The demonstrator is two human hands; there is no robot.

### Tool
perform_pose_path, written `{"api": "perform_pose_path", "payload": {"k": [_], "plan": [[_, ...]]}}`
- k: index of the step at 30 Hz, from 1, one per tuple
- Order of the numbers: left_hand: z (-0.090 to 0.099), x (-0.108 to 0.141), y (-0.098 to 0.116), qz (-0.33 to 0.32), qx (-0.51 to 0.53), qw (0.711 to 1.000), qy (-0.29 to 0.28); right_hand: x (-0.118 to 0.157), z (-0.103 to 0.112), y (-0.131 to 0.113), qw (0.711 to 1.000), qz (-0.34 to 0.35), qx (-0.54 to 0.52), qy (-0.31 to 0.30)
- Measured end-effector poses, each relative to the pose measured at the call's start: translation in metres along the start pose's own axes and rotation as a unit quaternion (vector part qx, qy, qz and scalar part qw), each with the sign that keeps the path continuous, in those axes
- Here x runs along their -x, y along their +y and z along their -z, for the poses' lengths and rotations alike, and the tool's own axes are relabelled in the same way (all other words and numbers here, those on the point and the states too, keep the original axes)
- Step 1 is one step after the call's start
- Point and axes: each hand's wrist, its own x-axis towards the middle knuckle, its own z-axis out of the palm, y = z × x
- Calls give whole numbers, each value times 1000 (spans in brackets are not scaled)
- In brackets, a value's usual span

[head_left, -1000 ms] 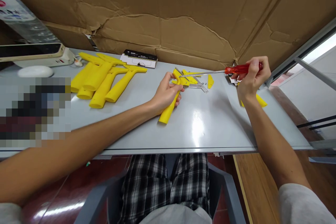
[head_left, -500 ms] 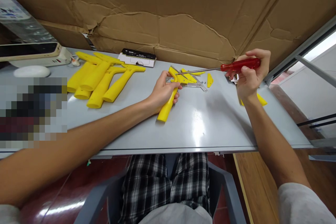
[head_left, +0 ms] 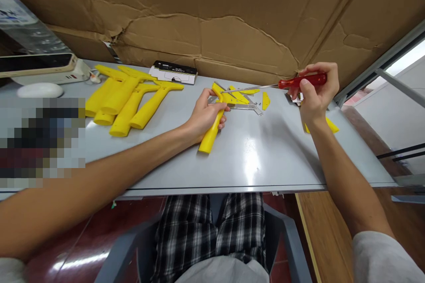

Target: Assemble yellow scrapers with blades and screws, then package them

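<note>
My left hand (head_left: 204,115) is wrapped round a yellow plastic handle (head_left: 209,139) with a flared head, holding it at a slant over the table. In my right hand (head_left: 318,99) is a screwdriver with a red handle (head_left: 303,82), its long shank pointing left. The screwdriver's tip meets the head of the yellow handle. Just right of the left hand lie flat metal strips (head_left: 244,107), small yellow plates (head_left: 266,101) and a few tiny screws (head_left: 256,104). Whether the tip sits in a screw is too small to tell.
Several more yellow handles (head_left: 149,108) lie in a pile at the left, near a black-and-white box (head_left: 174,73). A white mouse (head_left: 40,90) and a phone (head_left: 36,64) are farther left. Cardboard (head_left: 199,40) stands along the back. Another yellow piece (head_left: 332,125) lies behind the right wrist.
My right hand and the screwdriver have shifted slightly left. The head of the yellow handle has moved a little left and up, still in my left hand.
</note>
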Motion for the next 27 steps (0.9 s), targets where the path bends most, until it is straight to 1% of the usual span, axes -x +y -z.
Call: {"api": "perform_pose_path", "payload": {"k": [2, 3, 6, 8, 11, 13, 15, 18, 21, 24, 25, 27], "plan": [[0, 0, 0, -4, -5, 1000, 1, -2, 0, 2, 1000, 4, -10, 0], [0, 0, -1, -5, -7, 1000, 2, -3, 1, 4, 1000, 3, -16, -12], [-1, 0, -1, -9, -7, 1000, 3, -10, 5, 10, 995, -15, -50, -82], [0, 1, -2, -13, -10, 1000, -1, -13, 6, 11, 991, -37, -81, -100], [1, 1, -3, -18, -13, 1000, -7, -14, 4, 6, 990, -72, -106, -65], [1, 1, -3, -20, -10, 1000, -9, -12, 3, 0, 992, -86, -84, -42], [2, 1, -3, -19, -5, 1000, -9, -10, 3, -7, 995, -86, -37, -34], [2, 1, -2, -16, -3, 1000, -6, -9, 5, -18, 997, -67, -10, -43], [1, 2, -2, -16, -10, 1000, -8, -12, 8, -25, 994, -58, -59, -77], [0, 3, -2, -18, -19, 1000, -4, -14, 8, -24, 987, -51, -127, -89], [0, 2, -2, -19, -20, 1000, -2, -15, 8, -22, 986, -51, -132, -85], [0, 1, -2, -19, -19, 1000, 3, -15, 9, -17, 991, -51, -98, -76]]}}
